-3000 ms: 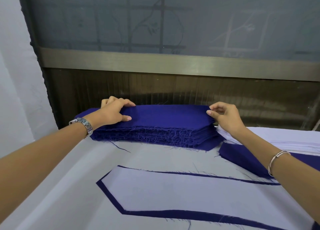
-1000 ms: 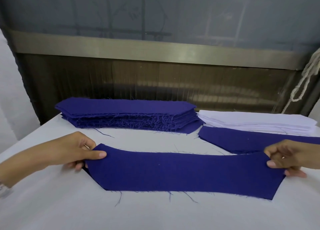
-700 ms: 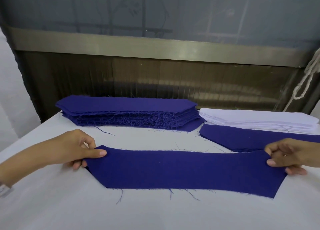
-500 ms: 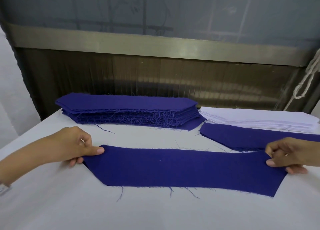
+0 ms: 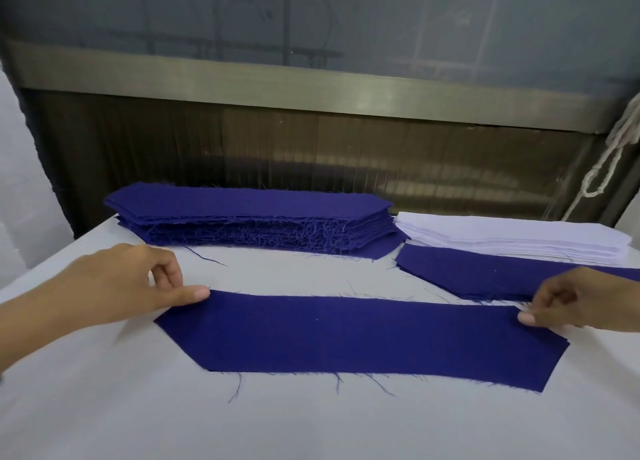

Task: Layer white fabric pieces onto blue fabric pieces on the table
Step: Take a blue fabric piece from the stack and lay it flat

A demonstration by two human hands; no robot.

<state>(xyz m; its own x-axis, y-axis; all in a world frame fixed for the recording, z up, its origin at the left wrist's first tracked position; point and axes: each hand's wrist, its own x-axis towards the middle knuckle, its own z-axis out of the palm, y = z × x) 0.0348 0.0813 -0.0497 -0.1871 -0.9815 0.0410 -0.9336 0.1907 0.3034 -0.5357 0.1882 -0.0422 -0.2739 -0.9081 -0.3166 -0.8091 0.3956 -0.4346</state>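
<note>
Fabric piece (image 5: pixel 346 335), blue, flat, frayed edges, right hand (image 5: pixel 581 303) apparently pinching end

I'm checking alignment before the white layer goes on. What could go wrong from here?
The right hand pinches one end of the blue piece; an uneven tug could wrinkle or skew it. Its near edge has loose threads that could get trapped under a white layer. The white stack overlaps a second blue piece, so pulling a sheet off might drag neighbours.
</note>
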